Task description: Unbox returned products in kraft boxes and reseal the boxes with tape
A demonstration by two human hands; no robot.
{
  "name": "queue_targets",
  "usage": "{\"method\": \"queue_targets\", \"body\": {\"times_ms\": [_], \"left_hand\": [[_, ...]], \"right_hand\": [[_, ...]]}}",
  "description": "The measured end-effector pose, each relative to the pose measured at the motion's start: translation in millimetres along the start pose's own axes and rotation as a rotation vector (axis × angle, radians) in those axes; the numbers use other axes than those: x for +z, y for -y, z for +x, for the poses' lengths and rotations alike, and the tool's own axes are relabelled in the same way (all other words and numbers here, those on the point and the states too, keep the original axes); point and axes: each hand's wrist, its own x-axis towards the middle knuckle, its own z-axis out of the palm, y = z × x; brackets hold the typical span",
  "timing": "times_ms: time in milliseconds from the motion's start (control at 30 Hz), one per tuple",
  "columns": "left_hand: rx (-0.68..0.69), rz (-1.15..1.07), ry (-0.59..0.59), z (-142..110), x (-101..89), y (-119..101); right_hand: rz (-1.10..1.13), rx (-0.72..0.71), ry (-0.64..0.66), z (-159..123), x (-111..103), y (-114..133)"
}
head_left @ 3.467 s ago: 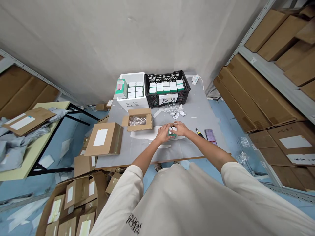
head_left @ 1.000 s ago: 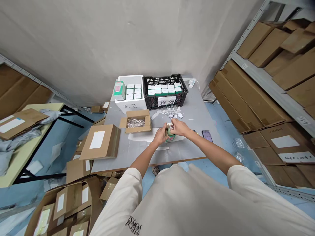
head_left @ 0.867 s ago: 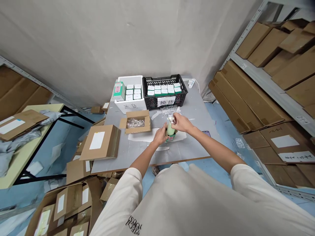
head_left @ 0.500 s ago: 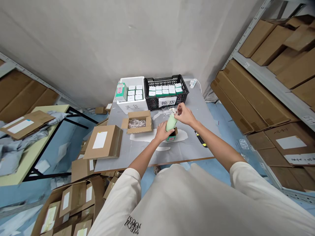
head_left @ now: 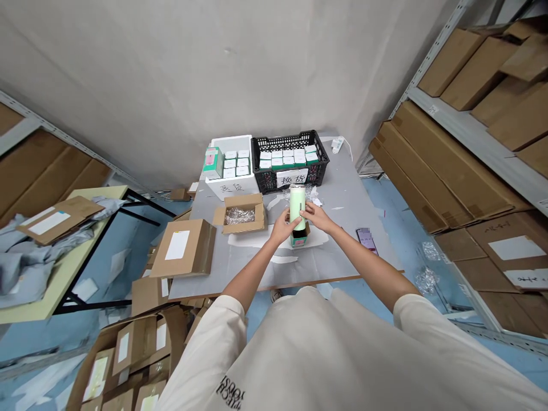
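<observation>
A pale green tumbler [head_left: 297,205] with a small dark mark stands upright between my two hands. My left hand [head_left: 282,227] is wrapped round its lower left side. From the right, the fingers of my right hand [head_left: 317,217] grip its side. Directly below is a small open green box [head_left: 298,241]; whether the tumbler's base is inside it I cannot tell. Clear wrap and a crumpled white piece [head_left: 315,196] lie behind my right hand.
An open carton [head_left: 244,226] with clear wrap and a closed carton [head_left: 202,246] stand left. Behind are a white bin [head_left: 234,185] and black crate [head_left: 266,180] of small boxes. A phone [head_left: 366,238] lies right. Shelves of cartons flank the table.
The tumbler has gone from tilted to upright. My right hand has moved from its top down to its side. My right forearm has shifted, showing the phone and hiding a black-and-yellow tool.
</observation>
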Motion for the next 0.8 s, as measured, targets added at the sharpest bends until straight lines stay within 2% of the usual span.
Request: {"method": "queue_targets", "body": {"times_ms": [233,400,567,700,800], "left_hand": [[0.104,0.181,-0.066,3.8,1.8,-1.6],[0.153,0.202,-0.06,3.4,1.9,-4.6],[0.165,0.133,-0.047,2.7,2.9,-12.6],[0.116,0.172,-0.041,4.4,1.5,-15.4],[0.126,0.133,-0.029,6.9,0.6,-9.2]], "right_hand": [[0.117,0.085,-0.132,0.1,-6.1,-5.8],[0.082,0.091,-0.209,1.3,-12.1,-7.3],[0.006,0.094,-0.217,2.9,-11.9,-9.2],[0.09,0.109,-0.213,3.1,-7.2,-11.5],[0.151,0.133,-0.177,3.0,-6.4,-12.4]]}}
